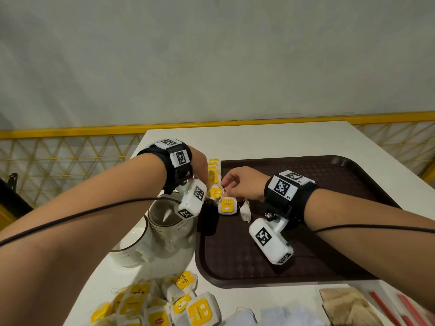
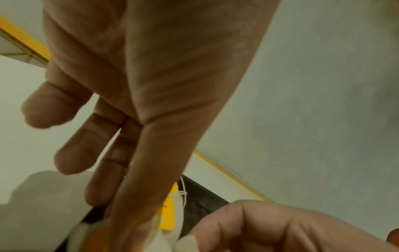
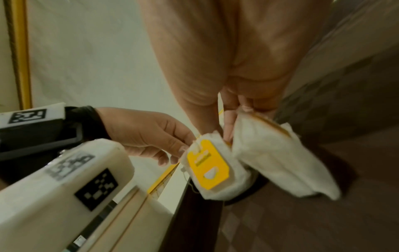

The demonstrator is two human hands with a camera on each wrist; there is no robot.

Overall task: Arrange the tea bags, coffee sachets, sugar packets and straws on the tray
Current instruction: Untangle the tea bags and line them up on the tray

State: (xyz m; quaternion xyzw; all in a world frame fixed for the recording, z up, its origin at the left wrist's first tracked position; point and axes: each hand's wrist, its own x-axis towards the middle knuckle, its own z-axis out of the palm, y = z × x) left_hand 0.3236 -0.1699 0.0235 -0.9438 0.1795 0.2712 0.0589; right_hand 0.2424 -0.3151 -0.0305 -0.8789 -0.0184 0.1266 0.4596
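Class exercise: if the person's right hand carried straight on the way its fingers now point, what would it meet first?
Most likely the row of tea bags along the tray's left edge, with the left hand fingertips right there too. The right hand already pinches tea bags; depth is uncertain.

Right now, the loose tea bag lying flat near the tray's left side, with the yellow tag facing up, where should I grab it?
Pinch the tea bag from above across its white side edges, tag included. It lies flat on the tray, tag up, and the right hand hovers close behind it.

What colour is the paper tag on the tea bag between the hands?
Yellow; the tag on the tea bag shows best in the right wrist view.
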